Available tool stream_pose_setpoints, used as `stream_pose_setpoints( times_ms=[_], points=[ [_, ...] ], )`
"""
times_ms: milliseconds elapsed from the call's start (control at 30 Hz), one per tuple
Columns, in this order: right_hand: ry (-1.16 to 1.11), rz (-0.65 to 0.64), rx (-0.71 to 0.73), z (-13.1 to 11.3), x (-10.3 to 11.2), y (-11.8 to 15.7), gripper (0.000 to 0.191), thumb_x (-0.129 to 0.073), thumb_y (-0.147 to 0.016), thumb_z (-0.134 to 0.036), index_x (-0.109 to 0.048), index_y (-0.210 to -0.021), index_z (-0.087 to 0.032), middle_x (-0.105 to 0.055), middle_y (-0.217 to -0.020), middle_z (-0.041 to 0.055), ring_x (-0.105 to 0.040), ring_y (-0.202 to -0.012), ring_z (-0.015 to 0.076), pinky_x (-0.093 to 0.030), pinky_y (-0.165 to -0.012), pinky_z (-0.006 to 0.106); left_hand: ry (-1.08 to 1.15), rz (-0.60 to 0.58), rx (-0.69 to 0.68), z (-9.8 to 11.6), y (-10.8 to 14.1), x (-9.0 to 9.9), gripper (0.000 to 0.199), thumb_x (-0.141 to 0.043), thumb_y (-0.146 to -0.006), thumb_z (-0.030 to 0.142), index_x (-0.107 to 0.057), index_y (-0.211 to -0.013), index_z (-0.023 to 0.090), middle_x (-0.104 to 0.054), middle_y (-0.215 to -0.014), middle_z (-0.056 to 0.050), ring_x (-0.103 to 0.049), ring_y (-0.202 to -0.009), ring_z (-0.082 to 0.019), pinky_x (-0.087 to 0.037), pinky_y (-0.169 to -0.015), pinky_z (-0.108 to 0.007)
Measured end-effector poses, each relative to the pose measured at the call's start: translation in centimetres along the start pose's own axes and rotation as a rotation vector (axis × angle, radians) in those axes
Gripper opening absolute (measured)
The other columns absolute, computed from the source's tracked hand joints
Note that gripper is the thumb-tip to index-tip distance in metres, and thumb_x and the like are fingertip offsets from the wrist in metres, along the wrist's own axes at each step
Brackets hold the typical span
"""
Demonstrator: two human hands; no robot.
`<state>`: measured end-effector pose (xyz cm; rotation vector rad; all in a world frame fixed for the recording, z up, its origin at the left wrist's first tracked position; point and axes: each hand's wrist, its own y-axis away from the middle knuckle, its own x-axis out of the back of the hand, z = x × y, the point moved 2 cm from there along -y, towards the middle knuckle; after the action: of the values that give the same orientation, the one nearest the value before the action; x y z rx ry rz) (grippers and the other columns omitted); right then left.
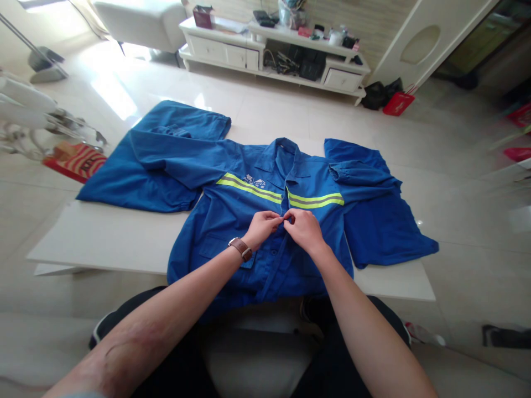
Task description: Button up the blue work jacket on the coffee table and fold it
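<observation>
A blue work jacket (232, 221) with yellow and grey reflective strips lies front up across a white table, its collar pointing away from me. My left hand (264, 226), with a brown-strapped watch on the wrist, pinches the jacket's front edge just below the strip. Close against it, my right hand (303, 225) pinches the other side of the front opening. The fingertips of both hands meet and hide the spot they hold. Lower on the placket a button (274, 252) shows.
Folded blue cloth (124, 171) lies at the table's left, and more blue cloth (381, 221) at its right. The white table (108, 237) has its near edge at my knees. Beyond the tiled floor stands a white TV cabinet (232, 52). A red patterned box (77, 160) is at left.
</observation>
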<state>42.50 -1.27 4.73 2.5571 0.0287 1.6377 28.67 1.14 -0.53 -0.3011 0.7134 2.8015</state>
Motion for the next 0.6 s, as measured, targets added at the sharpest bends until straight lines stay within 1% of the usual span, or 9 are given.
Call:
stream_pose_setpoints(
  times_ms=[167, 300, 467, 600],
  points=[
    [-0.002, 0.009, 0.004, -0.02, -0.09, -0.04, 0.019, -0.060, -0.087, -0.025, -0.077, -0.095, -0.026, -0.078, -0.094, 0.0020, -0.069, -0.086, 0.0195, -0.047, -0.077, 0.027, 0.086, 0.036, 0.035, -0.08, 0.07, -0.13, 0.020, -0.082, -0.063, 0.024, -0.070, -0.072, 0.011, -0.054, -0.056, 0.004, -0.047, -0.053, -0.006, -0.034, -0.053, -0.021],
    [0.000, 0.010, 0.001, -0.08, -0.19, -0.11, 0.018, -0.060, -0.088, -0.026, -0.076, -0.094, -0.027, -0.077, -0.092, 0.0014, -0.069, -0.085, 0.0196, -0.047, -0.076, 0.027, 0.095, 0.071, 0.038, -0.07, 0.02, -0.10, 0.018, -0.081, -0.062, 0.022, -0.068, -0.072, 0.013, -0.055, -0.057, 0.004, -0.047, -0.054, -0.007, -0.034, -0.053, -0.021],
    [0.064, 0.029, -0.061, -0.13, -0.21, -0.03, 0.017, -0.059, -0.089, -0.028, -0.075, -0.094, -0.029, -0.077, -0.093, 0.0014, -0.070, -0.088, 0.0224, -0.048, -0.076, 0.030, 0.024, 0.043, 0.006, -0.03, -0.23, -0.14, 0.015, -0.078, -0.067, 0.023, -0.070, -0.074, 0.012, -0.058, -0.058, 0.002, -0.048, -0.053, -0.007, -0.034, -0.053, -0.021],
    [0.120, 0.022, -0.045, -0.33, -0.21, 0.19, 0.018, -0.057, -0.092, -0.029, -0.074, -0.097, -0.028, -0.077, -0.098, 0.0024, -0.070, -0.092, 0.0229, -0.048, -0.078, 0.030, -0.001, 0.022, -0.005, -0.16, -0.28, -0.13, 0.015, -0.077, -0.068, 0.023, -0.069, -0.076, 0.012, -0.059, -0.058, 0.002, -0.047, -0.052, -0.007, -0.033, -0.052, -0.021]
  ],
)
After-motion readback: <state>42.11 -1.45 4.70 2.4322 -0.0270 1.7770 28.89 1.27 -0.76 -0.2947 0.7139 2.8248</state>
